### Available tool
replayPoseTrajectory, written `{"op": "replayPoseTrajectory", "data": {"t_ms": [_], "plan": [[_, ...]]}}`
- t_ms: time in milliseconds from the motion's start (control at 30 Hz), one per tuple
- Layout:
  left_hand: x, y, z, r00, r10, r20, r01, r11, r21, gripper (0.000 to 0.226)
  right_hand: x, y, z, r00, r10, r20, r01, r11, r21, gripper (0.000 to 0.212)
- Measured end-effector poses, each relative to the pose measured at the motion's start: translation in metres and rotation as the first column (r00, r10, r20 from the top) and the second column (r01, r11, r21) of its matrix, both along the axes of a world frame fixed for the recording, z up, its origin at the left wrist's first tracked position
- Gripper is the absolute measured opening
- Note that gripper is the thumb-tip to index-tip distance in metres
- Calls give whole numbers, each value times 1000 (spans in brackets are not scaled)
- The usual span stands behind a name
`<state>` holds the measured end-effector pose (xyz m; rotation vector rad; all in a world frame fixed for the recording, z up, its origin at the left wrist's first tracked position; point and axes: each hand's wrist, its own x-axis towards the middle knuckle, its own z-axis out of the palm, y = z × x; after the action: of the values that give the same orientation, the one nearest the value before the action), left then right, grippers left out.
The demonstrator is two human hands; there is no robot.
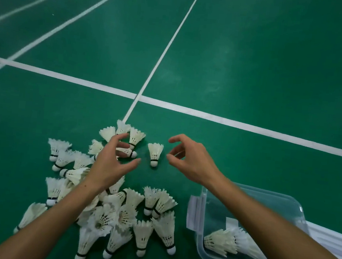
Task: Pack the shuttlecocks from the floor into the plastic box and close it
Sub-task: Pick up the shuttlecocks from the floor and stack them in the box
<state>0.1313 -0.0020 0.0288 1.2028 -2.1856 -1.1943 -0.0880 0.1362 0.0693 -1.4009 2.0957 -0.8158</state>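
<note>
I cannot read any words, numbers or brand names here: the white paper label [232, 222] on the plastic box [296, 206] is too blurry for me, and the dark bands on the shuttlecocks [155, 154] show no letters I can make out.

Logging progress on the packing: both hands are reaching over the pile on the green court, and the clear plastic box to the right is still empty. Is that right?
Not quite. The head view shows the clear plastic box already holds a few shuttlecocks. The rest stands: the left hand and right hand reach over the pile on the green court, both holding nothing, with a lone shuttlecock between them.
</note>
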Motion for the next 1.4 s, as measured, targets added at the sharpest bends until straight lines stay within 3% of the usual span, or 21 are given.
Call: {"op": "replayPoseTrajectory", "data": {"t_ms": [200,333,500,667,800,900,1033,1267,1400], "plan": [[23,-35,-12,978,-49,205,89,977,-193,86,9,-41,-33,998,50,-37,-47,996,77,41],[34,-59,-20,896,-59,440,249,887,-390,85,14,-69,-54,993,78,-90,-67,991,119,42],[27,-80,-31,813,-64,578,304,894,-328,94,15,-93,-73,981,108,-162,-88,988,127,49],[4,-95,-38,780,-42,625,239,942,-235,95,14,-106,-90,970,162,-181,-119,967,226,59],[-10,-91,-52,801,16,598,139,967,-212,89,8,-101,-99,973,150,-177,-99,959,266,59],[-17,-90,-58,853,65,519,44,980,-196,69,1,-93,-99,978,138,-157,-91,957,274,58],[-20,-84,-53,894,75,443,5,984,-176,60,-11,-75,-87,992,95,-83,-75,975,210,58],[-31,-44,-8,962,27,272,53,958,-283,65,-30,-13,-37,994,-56,92,60,998,-37,51],[-49,-7,28,982,-106,154,152,933,-326,60,-34,41,-4,976,-150,161,171,977,-127,48]]}}
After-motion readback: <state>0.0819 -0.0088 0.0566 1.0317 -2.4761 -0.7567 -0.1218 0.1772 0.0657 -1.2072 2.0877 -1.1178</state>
